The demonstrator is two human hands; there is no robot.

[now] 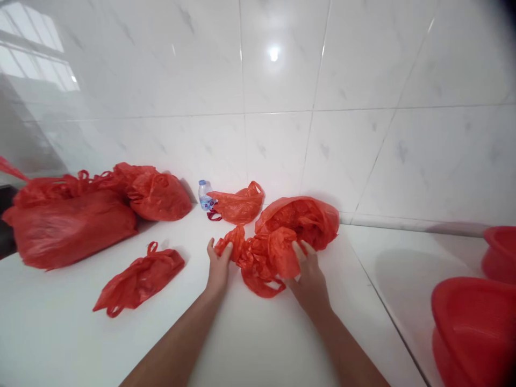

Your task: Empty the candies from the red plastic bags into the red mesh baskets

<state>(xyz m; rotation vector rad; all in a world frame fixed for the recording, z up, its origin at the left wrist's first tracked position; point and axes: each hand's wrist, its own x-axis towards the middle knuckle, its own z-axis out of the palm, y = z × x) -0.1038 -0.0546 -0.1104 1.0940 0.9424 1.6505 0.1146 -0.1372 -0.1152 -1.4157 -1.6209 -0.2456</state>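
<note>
A crumpled red plastic bag [258, 258] lies between my two hands on the white surface, a handle loop trailing toward me. My left hand [219, 263] grips its left end, thumb and fingers closed on the thin plastic. On the right side, my right hand [310, 277] pinches the bag's other end. Just behind it sits a larger red bag [308, 215], its mouth open and crumpled plastic inside. Another flattened red bag [241, 206] rests farther back, beside a small clear bottle [204, 194] with a blue cap.
Large stuffed red bags [72, 226] stand at the left against the tiled wall [278, 150]. A single flat red bag [143, 277] lies nearer on the left. Red plastic basins [475, 322] occupy the right edge, past a seam in the white counter [250, 344].
</note>
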